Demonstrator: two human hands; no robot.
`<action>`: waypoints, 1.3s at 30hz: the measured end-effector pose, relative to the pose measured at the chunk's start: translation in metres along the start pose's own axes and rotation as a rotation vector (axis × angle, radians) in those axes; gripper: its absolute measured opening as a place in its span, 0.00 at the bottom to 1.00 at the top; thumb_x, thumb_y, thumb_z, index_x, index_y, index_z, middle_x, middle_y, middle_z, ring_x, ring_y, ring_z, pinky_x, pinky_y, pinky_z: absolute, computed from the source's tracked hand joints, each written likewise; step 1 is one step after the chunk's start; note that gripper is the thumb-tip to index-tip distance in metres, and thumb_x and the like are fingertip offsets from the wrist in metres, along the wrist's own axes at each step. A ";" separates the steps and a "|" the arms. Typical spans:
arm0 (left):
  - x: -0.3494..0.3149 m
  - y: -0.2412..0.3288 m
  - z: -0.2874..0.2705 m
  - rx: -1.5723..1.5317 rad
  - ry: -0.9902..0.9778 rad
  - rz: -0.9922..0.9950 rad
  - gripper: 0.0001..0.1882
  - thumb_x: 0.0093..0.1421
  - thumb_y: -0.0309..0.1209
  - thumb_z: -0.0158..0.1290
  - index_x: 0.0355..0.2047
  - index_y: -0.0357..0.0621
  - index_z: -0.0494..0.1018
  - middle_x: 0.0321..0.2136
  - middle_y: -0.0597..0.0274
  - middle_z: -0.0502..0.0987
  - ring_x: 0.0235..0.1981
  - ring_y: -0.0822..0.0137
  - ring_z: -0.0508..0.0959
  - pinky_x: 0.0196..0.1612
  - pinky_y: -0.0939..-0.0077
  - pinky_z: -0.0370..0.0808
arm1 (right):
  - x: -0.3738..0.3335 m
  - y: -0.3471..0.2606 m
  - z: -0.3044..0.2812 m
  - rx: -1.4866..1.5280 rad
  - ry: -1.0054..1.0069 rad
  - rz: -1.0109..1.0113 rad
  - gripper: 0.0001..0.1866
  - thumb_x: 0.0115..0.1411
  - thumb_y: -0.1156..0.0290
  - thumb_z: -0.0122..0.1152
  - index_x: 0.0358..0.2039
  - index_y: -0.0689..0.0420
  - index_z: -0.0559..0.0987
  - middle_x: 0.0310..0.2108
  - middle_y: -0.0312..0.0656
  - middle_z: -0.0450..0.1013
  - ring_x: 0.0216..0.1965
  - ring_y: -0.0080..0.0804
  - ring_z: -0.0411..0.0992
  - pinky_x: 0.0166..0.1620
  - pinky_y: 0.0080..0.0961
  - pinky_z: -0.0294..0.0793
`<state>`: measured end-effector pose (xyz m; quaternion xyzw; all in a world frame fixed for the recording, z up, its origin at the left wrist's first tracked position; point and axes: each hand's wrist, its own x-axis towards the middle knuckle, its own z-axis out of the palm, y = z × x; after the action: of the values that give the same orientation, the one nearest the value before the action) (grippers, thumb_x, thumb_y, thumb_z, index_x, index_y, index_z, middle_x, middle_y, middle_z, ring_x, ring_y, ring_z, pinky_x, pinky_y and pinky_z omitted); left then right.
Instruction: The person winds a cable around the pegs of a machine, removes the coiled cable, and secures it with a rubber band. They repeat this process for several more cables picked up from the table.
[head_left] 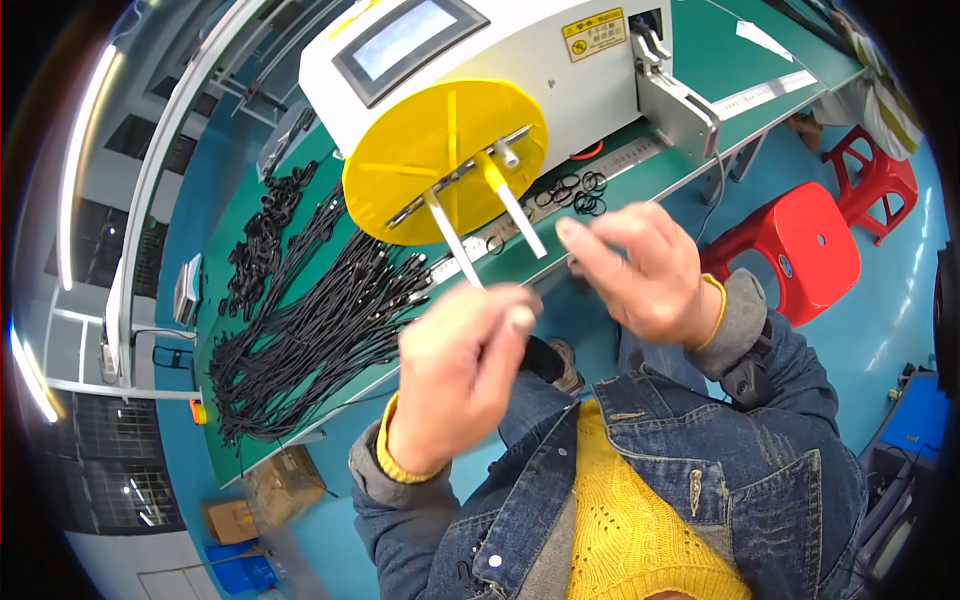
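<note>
My left hand (455, 375) is closed, thumb against curled fingers, just below the tip of one white rod on a yellow disc (390, 150). A small dark blur shows at its fingertips, too smeared to name. My right hand (645, 275) is raised to the right of the rods, thumb and forefinger drawn together in a pinch; whatever they hold, if anything, is hidden. Two white rods, the left one (452, 238) and the right one (522, 222), stick out from the disc with no cable visible on them. The disc is mounted on a white machine (570, 90).
Many long black cables (320, 335) lie on the green table (232, 225) at left, beside a pile of coiled cables (262, 240). Small black rings (575, 192) sit under the machine's front edge. Red stools, a near one (800, 250) and a far one (875, 185), stand at right.
</note>
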<state>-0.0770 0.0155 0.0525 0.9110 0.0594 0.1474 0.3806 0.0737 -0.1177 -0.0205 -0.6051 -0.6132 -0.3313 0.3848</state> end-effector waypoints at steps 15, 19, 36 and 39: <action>0.056 -0.103 0.006 -0.008 0.606 0.043 0.05 0.54 0.24 0.55 0.28 0.34 0.74 0.22 0.67 0.71 0.21 0.79 0.68 0.26 0.86 0.66 | 0.015 0.050 0.100 0.069 0.141 0.474 0.06 0.47 0.75 0.61 0.25 0.61 0.74 0.21 0.43 0.69 0.22 0.39 0.70 0.26 0.29 0.70; 0.055 -0.110 0.008 -0.049 0.643 0.020 0.05 0.55 0.25 0.55 0.29 0.34 0.74 0.23 0.67 0.72 0.22 0.79 0.68 0.27 0.86 0.66 | 0.005 0.054 0.092 0.167 0.249 0.531 0.05 0.48 0.73 0.61 0.25 0.61 0.75 0.20 0.43 0.70 0.21 0.38 0.70 0.25 0.29 0.70; 0.011 -0.086 0.008 0.439 0.660 0.211 0.11 0.54 0.22 0.53 0.39 0.35 0.74 0.20 0.59 0.70 0.19 0.69 0.69 0.23 0.81 0.67 | -0.109 0.022 0.042 0.377 -0.127 0.838 0.06 0.50 0.72 0.59 0.23 0.63 0.75 0.17 0.44 0.69 0.17 0.30 0.67 0.22 0.24 0.65; 0.007 -0.083 0.013 0.429 0.663 0.210 0.12 0.55 0.22 0.53 0.40 0.35 0.74 0.20 0.59 0.69 0.19 0.68 0.69 0.23 0.80 0.67 | -0.109 0.020 0.041 0.384 -0.167 0.853 0.06 0.50 0.72 0.59 0.23 0.63 0.75 0.17 0.44 0.69 0.17 0.31 0.67 0.22 0.24 0.65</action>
<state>-0.0665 0.0667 -0.0133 0.8740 0.1150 0.4553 0.1251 0.0877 -0.1345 -0.1369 -0.7456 -0.3888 0.0256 0.5406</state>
